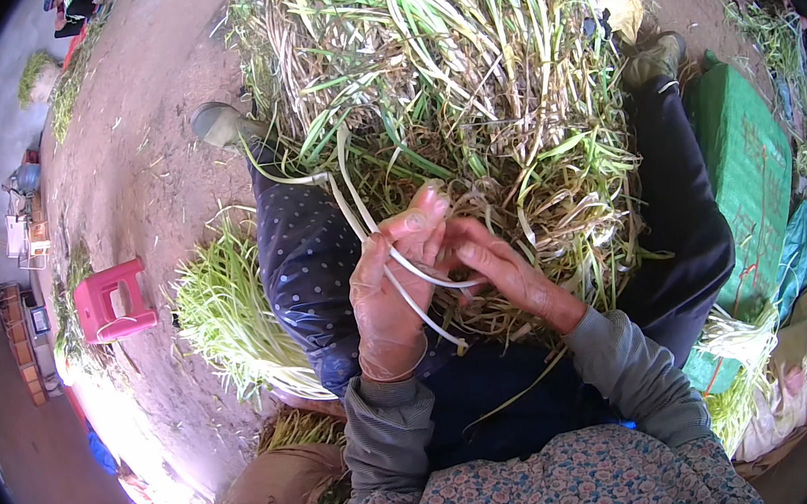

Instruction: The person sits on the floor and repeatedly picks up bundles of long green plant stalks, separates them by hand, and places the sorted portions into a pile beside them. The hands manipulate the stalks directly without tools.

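My left hand (391, 302), in a thin clear glove, grips two slender white vegetable stalks (351, 209) between thumb and fingers. Their upper parts slant up to the left, and their pale lower ends stick out past my palm to the right. My right hand (499, 263) is close beside it, fingers bent toward the left fingertips. Whether the right fingers pinch anything is hidden. Beyond both hands, between my knees, lies a large heap of leafy stalks (443, 81), green and white mixed with dry brown leaves.
A bunch of pale green stalks (236, 303) lies beside my left leg. Farther left stands a pink plastic stool (115, 302) on the dirt floor (159, 168). To my right are a green woven sack (747, 187) and more stalks (741, 354). A brown sack (281, 486) is behind on the left.
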{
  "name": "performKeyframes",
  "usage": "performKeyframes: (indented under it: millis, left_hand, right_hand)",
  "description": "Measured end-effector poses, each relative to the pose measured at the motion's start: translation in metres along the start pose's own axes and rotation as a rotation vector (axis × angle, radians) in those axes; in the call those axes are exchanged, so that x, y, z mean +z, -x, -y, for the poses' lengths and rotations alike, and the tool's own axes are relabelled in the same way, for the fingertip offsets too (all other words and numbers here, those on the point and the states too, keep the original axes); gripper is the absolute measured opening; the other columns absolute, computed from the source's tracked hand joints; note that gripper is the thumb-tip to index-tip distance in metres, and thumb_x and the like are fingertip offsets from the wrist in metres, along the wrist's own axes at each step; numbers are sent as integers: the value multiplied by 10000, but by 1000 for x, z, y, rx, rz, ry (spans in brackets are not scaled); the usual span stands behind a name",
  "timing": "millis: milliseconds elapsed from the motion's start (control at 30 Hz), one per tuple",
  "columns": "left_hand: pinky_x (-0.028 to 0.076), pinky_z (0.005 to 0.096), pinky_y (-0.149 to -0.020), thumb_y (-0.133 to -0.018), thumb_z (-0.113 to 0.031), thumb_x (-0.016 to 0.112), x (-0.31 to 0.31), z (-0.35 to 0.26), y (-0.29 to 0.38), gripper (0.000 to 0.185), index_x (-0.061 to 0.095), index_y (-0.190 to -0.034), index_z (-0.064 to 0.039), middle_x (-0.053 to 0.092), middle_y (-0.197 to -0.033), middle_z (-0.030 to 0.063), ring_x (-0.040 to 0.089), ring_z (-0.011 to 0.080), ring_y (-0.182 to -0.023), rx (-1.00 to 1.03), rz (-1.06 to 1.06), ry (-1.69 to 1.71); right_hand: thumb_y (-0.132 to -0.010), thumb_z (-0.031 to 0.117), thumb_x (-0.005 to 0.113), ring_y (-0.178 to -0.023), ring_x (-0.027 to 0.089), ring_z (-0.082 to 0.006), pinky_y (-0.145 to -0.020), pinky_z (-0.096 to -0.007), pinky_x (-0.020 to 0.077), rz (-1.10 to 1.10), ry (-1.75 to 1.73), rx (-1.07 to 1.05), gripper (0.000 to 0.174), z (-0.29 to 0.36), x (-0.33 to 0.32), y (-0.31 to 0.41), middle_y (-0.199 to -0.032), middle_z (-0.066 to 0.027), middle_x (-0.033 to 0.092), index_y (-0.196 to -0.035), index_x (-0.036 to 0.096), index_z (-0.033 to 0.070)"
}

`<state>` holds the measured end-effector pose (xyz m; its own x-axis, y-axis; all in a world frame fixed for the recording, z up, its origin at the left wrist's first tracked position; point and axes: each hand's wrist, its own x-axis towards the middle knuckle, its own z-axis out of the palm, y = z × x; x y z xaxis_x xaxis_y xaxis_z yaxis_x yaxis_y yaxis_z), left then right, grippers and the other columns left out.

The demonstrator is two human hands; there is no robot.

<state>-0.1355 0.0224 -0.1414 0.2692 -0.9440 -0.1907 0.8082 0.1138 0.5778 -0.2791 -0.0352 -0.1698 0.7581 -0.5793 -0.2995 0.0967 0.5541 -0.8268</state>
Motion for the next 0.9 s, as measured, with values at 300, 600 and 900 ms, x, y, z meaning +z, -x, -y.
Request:
performKeyframes:
  millis: [300, 600, 900]
  left_hand:
    - [284, 533, -1067, -935, -269, 457, -19, -19, -5, 265, 560, -975, -28, 449, -1330, 225, 433, 368, -1236, 26, 16, 187]
    - [332, 607, -1014, -932, -209, 488, -38, -33, -11, 141, 505, -954, -71, 514, -1253, 122, 420, 272, -1259, 156, 138, 256]
    - [308, 524, -1066, -892, -243, 542, -26, -15, -4, 203, 574, -841, -49, 499, -1297, 190, 435, 326, -1254, 43, 105, 220]
  right_hand:
    - [-939, 220, 514, -386, 392, -44, -370, -187, 311, 161, 192, 209, 237, 22, -29, 40, -505, 33, 444, -899, 605, 5]
    - [-890, 126, 595, -347, 426, -58, -327, -190, 352, -164, 14, 93, 133, 39, -78, 93, -709, -56, 643, -888, 634, -1]
    - [-817, 283, 666, -955, 593, -317, -839, -397, 478, -276, 1084, -624, 425, 44, -29, 24, -1044, -189, 609, -1110, 575, -12]
